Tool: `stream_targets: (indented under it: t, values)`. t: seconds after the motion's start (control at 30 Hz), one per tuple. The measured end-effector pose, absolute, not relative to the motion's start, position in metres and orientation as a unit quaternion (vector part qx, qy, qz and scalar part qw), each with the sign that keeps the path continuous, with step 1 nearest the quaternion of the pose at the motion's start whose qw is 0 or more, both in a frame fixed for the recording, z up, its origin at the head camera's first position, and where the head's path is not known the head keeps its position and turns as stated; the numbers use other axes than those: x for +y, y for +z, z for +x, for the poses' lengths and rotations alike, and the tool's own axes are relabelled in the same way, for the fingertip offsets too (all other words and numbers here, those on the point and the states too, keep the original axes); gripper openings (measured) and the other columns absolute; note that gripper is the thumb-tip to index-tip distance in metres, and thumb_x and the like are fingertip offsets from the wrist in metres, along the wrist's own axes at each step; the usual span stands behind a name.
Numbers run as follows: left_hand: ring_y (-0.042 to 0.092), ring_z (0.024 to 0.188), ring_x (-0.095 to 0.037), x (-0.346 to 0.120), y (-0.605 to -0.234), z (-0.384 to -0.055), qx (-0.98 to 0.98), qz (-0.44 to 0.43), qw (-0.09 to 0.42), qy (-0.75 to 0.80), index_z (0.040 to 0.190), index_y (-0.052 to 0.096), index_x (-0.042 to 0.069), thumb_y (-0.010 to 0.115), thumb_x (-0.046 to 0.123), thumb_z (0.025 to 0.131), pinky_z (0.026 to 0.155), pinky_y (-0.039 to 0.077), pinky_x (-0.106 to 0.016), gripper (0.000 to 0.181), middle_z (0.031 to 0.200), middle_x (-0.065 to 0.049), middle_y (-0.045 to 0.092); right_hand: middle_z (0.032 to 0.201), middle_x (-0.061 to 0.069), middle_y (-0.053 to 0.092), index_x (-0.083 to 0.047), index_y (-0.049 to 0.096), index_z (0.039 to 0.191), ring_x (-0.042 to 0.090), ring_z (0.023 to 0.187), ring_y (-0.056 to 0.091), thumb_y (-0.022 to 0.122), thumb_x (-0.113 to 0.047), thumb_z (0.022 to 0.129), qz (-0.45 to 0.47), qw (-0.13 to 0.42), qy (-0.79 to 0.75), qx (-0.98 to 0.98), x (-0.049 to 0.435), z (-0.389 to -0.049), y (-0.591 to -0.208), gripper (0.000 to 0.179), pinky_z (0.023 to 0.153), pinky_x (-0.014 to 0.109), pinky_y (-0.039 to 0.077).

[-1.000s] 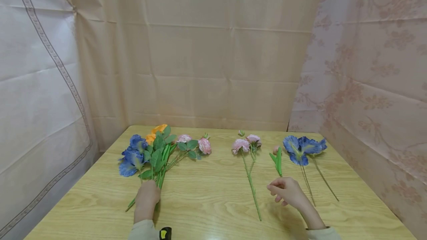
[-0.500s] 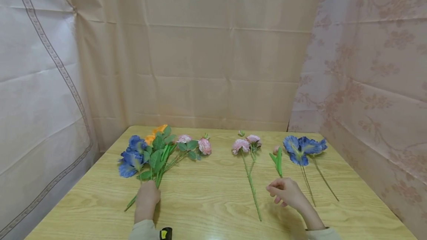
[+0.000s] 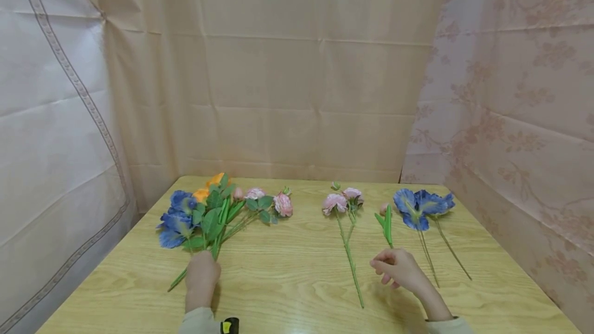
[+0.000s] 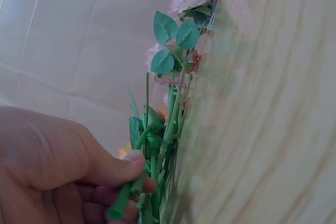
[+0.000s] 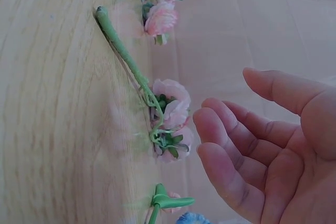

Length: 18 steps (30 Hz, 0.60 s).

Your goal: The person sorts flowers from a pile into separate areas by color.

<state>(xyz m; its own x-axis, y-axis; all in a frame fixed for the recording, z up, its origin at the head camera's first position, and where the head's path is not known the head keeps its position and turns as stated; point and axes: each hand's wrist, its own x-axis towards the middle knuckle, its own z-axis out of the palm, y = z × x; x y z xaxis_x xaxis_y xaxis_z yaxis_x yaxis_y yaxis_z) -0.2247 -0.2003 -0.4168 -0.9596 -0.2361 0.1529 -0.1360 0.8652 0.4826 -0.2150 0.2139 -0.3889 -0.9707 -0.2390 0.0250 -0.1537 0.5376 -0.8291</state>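
Observation:
On the left of the head view, my left hand (image 3: 202, 274) grips green stems of a bunch of artificial flowers. The left wrist view shows thumb and fingers pinching the green stems (image 4: 137, 184), their cut ends poking out below. The bunch has blue flowers (image 3: 175, 227), an orange flower (image 3: 207, 189), green leaves (image 3: 212, 223) and pink roses (image 3: 283, 204) spreading right along the table. My right hand (image 3: 400, 268) hovers with loosely bent fingers and nothing in them, as the right wrist view confirms. Just beyond it lies a single pink tulip (image 3: 388, 226) with bright green leaves.
Between the hands lies a pale pink flower stem (image 3: 349, 256) with two blooms and a bud. Two blue flowers (image 3: 417, 207) on thin stems lie at the right. The wooden table (image 3: 287, 272) is enclosed by hanging cloth (image 3: 297, 76) at the back and sides.
My left hand has shifted slightly left, drawing the blue and orange flowers and leaves left with it. My right hand stays nearly still.

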Motion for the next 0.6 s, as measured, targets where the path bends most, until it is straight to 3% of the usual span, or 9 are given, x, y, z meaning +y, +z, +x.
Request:
stream_targets:
  t: [0.13, 0.37, 0.6]
  values:
    - [0.055, 0.057, -0.036, -0.199, -0.415, -0.225, -0.956, 0.107, 0.129, -0.240, 0.067, 0.056, -0.009, 0.051, -0.003, 0.077, 0.046, 0.043, -0.042, 0.013, 0.062, -0.022, 0.054, 0.073, 0.008, 0.061, 0.007, 0.061, 0.097, 0.022, 0.057, 0.059, 0.059, -0.029, 0.086, -0.116, 0.047, -0.469, 0.874, 0.214, -0.215, -0.389, 0.037, 0.047, 0.037, 0.049]
    - [0.054, 0.053, -0.035, -0.194, -0.407, -0.221, -0.945, 0.116, 0.168, -0.254, 0.054, 0.049, 0.000, 0.053, -0.003, 0.073, 0.044, 0.043, -0.044, 0.020, 0.057, -0.018, 0.052, 0.073, 0.007, 0.060, 0.007, 0.060, 0.097, 0.022, 0.057, 0.059, 0.059, -0.029, 0.086, -0.116, 0.050, -0.470, 0.874, 0.213, -0.214, -0.389, 0.037, 0.046, 0.037, 0.049]
    - [0.054, 0.055, -0.035, -0.191, -0.402, -0.221, -0.938, 0.133, 0.197, -0.251, 0.069, 0.057, -0.011, 0.059, 0.002, 0.077, 0.043, 0.043, -0.041, 0.016, 0.062, -0.020, 0.053, 0.072, 0.007, 0.060, 0.006, 0.060, 0.097, 0.021, 0.057, 0.058, 0.059, -0.028, 0.086, -0.112, 0.053, -0.472, 0.873, 0.213, -0.216, -0.392, 0.036, 0.046, 0.035, 0.048]
